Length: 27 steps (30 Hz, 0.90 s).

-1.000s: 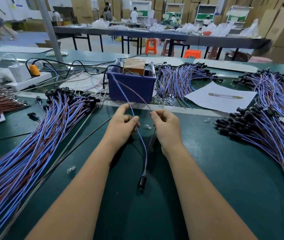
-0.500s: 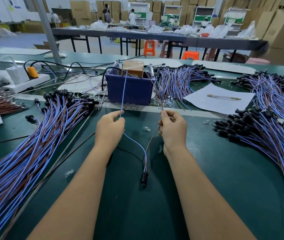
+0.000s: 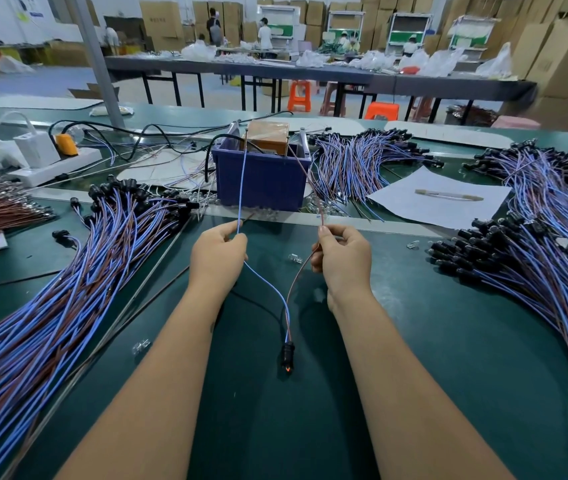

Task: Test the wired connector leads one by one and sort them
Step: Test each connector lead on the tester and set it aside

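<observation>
The left hand (image 3: 218, 252) pinches the thin blue wire (image 3: 264, 284), the right hand (image 3: 341, 256) the brown wire (image 3: 298, 277); the black connector (image 3: 288, 356) lies nearer the person, glowing orange.

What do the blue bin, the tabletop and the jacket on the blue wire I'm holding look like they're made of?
The blue bin looks like moulded plastic: uniform colour, faint sheen, thick rim. The tabletop appears to be a matte green rubbery mat; soft reflections suggest it, though it could be laminate. The blue wire seems jacketed in smooth flexible plastic, curving freely below the left hand.
</observation>
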### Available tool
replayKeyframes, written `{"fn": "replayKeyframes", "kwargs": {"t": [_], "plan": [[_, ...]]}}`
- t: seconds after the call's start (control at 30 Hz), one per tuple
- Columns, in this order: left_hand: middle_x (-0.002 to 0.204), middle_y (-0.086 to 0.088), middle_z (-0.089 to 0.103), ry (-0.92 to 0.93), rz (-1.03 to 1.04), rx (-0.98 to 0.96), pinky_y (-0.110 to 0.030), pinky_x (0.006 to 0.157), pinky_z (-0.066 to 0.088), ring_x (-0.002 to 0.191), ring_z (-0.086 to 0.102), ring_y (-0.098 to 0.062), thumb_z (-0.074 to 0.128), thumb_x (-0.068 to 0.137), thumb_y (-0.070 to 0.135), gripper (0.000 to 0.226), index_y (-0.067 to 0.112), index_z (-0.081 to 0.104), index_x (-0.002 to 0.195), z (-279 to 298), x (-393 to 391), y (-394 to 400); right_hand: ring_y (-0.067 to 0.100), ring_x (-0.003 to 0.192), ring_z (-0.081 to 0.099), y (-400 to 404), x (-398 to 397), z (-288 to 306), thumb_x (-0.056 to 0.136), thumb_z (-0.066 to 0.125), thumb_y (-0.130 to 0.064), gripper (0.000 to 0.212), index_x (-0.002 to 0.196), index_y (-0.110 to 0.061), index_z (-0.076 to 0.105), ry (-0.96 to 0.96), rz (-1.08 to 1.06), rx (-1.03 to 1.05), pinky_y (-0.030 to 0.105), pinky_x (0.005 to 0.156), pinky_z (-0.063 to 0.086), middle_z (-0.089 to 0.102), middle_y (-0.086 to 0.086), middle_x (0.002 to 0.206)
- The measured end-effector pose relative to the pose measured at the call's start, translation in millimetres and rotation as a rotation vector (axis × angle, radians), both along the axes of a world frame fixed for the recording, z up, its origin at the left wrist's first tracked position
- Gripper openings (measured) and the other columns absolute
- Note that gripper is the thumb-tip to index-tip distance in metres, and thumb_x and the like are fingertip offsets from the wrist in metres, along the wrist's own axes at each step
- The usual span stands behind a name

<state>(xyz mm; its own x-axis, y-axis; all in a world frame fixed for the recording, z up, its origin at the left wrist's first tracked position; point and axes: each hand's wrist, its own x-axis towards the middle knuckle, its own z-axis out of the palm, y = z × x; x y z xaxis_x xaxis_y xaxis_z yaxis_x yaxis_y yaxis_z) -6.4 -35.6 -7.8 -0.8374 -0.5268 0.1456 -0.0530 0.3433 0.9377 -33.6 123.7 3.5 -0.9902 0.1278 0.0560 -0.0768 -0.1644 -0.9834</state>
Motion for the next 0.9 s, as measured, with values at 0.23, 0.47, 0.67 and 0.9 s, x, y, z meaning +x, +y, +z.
{"fn": "replayKeyframes", "kwargs": {"t": [0.23,0.47,0.67,0.9], "plan": [[0.048,0.009,0.053,0.031,-0.017,0.079,-0.024,0.048,0.032,0.048,0.038,-0.012,0.049,0.090,0.014,0.031,0.040,0.061,0.104,0.5,0.5,-1.7,0.004,0.036,0.047,-1.0,-1.5,-2.2,0.098,0.052,-0.009,0.014,0.086,-0.012,0.057,-0.012,0.018,0.048,0.018,0.038,0.040,0.055,0.004,0.063],[0.046,0.009,0.052,0.041,-0.023,0.120,-0.025,0.050,0.031,0.050,0.038,-0.015,0.050,0.089,0.014,0.032,0.040,0.067,0.089,0.0,-0.3,-1.9,0.004,0.035,0.047,-0.9,-1.0,-2.4,0.098,0.051,-0.008,0.016,0.083,-0.013,0.056,-0.012,0.018,0.051,0.017,0.037,0.040,0.055,0.004,0.062],[0.046,0.011,0.054,0.055,-0.023,0.140,-0.027,0.051,0.031,0.051,0.038,-0.016,0.048,0.088,0.015,0.034,0.046,0.059,0.084,-1.6,-1.1,-4.2,0.004,0.035,0.047,-1.1,-1.6,-2.5,0.098,0.049,-0.009,0.015,0.085,-0.012,0.055,-0.019,0.015,0.042,0.017,0.037,0.040,0.055,0.005,0.063],[0.047,0.011,0.057,0.062,-0.010,0.139,-0.028,0.053,0.035,0.053,0.042,-0.016,0.049,0.090,0.016,0.026,0.033,0.059,0.106,-5.3,-5.8,-6.8,0.005,0.035,0.048,-0.2,-2.1,-3.3,0.099,0.048,-0.009,0.015,0.085,-0.011,0.053,-0.029,0.014,0.034,0.018,0.037,0.040,0.055,0.005,0.064]]}}
